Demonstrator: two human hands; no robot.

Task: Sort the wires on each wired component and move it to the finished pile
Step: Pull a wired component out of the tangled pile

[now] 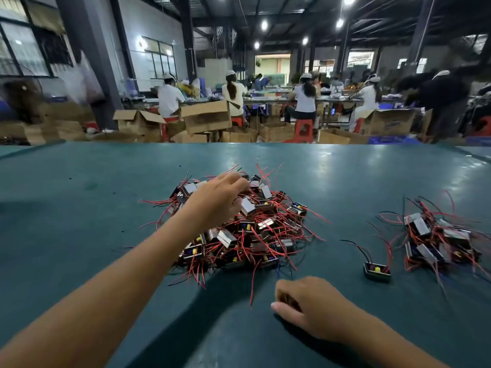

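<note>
I see the green counter [345, 181] filling the lower frame, its far edge running straight across; beyond it a workshop with seated people at long benches and open cardboard boxes [206, 116] on the floor, all somewhat blurred. Largest item on the counter: the big pile [247, 229] of small wired parts, centre, a tangle of red and black leads with metal-faced blocks showing through. To the right, well apart from it, a smaller pile [438, 240] of the same parts sits near the counter's right side, its wires spreading outward. Between the two piles, nearer the small one, a single part [377, 270] lies alone, open side up with a yellow piece visible inside, red and black leads arching up and back to the left. My left hand [220, 197] reaches in from lower left, forearm crossing over the near-left flank of the big pile, the hand over its top; the fingers are curled down into the parts at the far side, and I cannot tell whether that grip holds anything, since the fingertips are hidden among wires. My right hand [308, 306] rests on the counter in front of the big pile, near the tips of its stray red leads, fingers curled under loosely, grip narrow, nothing visibly in it.
</note>
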